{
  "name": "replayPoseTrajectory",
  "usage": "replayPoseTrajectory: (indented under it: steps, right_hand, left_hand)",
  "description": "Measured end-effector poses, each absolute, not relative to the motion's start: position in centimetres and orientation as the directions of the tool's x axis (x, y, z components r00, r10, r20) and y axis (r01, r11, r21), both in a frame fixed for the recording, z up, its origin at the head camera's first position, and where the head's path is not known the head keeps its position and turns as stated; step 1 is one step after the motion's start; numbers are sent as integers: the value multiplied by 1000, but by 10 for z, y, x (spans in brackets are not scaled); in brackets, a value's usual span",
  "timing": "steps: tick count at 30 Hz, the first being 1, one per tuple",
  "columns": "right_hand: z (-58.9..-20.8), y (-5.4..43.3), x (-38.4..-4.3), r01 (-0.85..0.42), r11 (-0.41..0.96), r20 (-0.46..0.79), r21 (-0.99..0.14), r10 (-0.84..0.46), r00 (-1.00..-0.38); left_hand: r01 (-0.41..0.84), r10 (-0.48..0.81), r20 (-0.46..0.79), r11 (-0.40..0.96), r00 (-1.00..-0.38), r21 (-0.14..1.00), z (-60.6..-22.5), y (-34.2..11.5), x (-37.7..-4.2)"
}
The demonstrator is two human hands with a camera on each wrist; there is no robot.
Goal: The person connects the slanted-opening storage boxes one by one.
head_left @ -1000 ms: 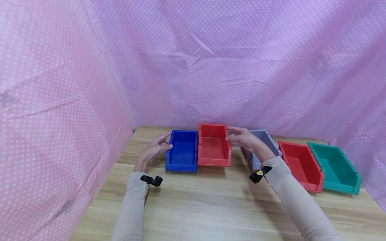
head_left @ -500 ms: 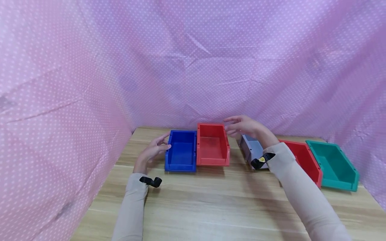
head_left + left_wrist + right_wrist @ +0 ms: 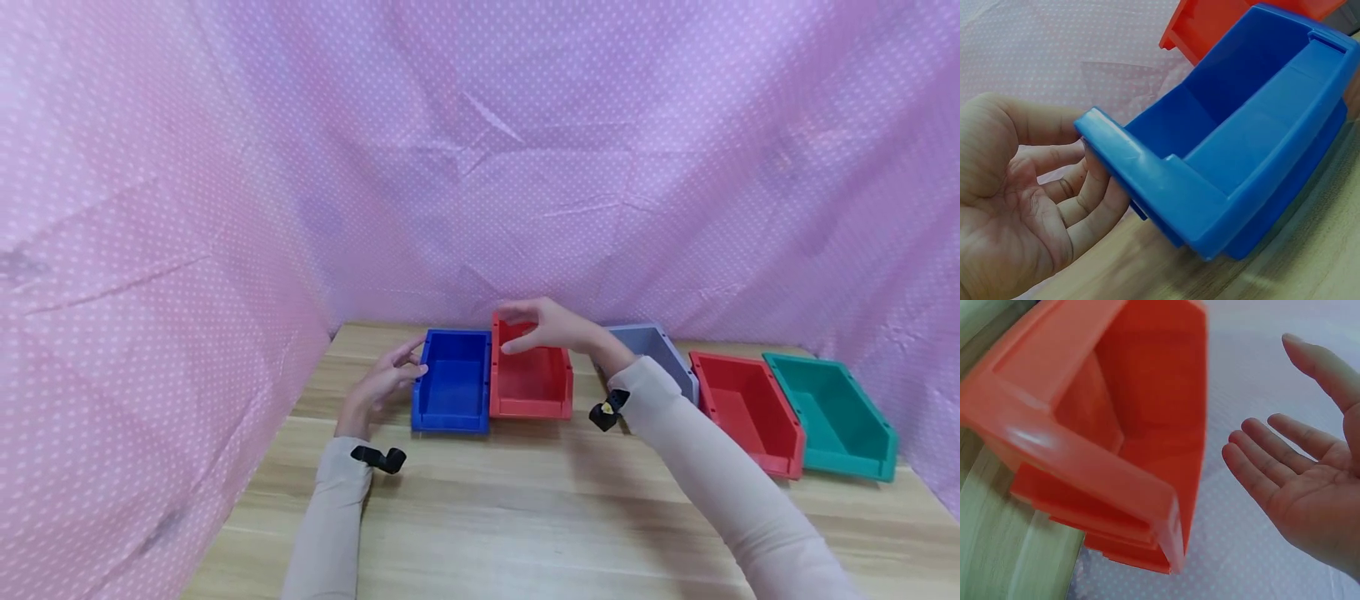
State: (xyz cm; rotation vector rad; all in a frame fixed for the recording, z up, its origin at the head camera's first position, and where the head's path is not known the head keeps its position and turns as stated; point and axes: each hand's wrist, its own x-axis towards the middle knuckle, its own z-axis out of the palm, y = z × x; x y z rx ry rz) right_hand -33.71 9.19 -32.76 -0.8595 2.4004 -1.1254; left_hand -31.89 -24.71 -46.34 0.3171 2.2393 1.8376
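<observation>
Pink dotted cloth [image 3: 480,208] is hanging beyond the counter [image 3: 465,517], where the left hand [image 3: 384,382] is gripping a blue bin [image 3: 452,385] by its left edge. Just right of that, a red bin [image 3: 531,385] is sitting below the right hand [image 3: 551,325], which is hovering clear, loosely spread.

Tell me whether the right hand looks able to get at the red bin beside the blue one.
Likely yes: the right hand is empty and close to the red bin, and the right wrist view shows nothing between them.
</observation>
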Motion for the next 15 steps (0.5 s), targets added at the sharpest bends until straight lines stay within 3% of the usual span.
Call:
replayPoseTrajectory:
  steps: [7, 15]
  right_hand:
    - [-337, 79, -337, -456, 579, -62, -676, -661, -747]
    - [-344, 73, -336, -465, 675, -102, -573, -621, -777]
  left_hand:
    - [-9, 293, -58, 163, -954, 987, -464, -243, -319]
    - [-9, 294, -59, 170, -954, 985, -464, -243, -321]
